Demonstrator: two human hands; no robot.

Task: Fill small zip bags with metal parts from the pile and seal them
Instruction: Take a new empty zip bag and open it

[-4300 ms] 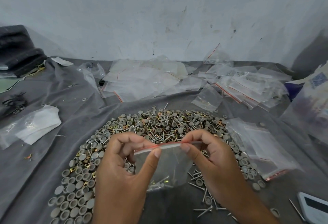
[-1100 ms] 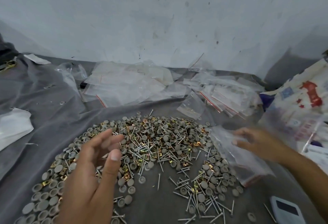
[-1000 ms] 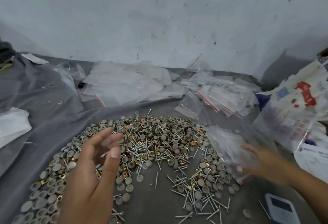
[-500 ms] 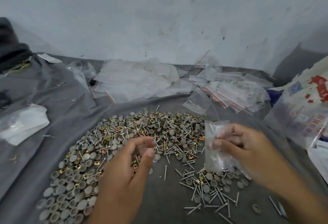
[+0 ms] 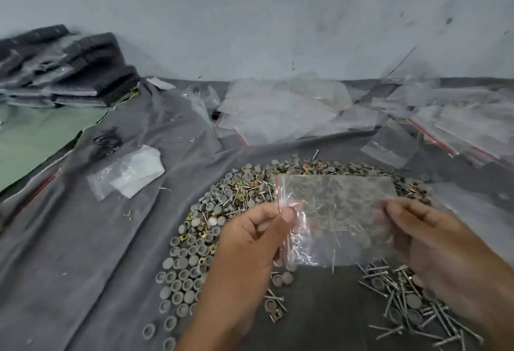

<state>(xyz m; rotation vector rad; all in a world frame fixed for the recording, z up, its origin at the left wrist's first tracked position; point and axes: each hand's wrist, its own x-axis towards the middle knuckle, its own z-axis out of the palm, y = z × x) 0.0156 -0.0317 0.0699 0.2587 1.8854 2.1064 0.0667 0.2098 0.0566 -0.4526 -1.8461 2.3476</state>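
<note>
A clear small zip bag [image 5: 338, 211] with a red zip line hangs above the pile, lying sideways with its red edge at the left. My left hand [image 5: 250, 242] pinches that red edge between thumb and fingers. My right hand [image 5: 428, 239] holds the bag's right side, fingers partly behind the plastic. The bag looks empty; screws show through it. Under it spreads the pile of metal parts [image 5: 230, 206]: grey round caps, gold square clips and screws on a grey cloth [image 5: 97, 253].
Heaps of empty zip bags [image 5: 281, 108] lie at the back, more [image 5: 470, 125] at the back right. A plastic packet with white paper [image 5: 130, 172] lies left of the pile. Dark folded cloths [image 5: 69, 69] are stacked at the far left by the wall.
The filled bag I held earlier is gone. My right hand took a fresh bag from the right and brought it over the pile; my left hand now pinches its zip edge.
</note>
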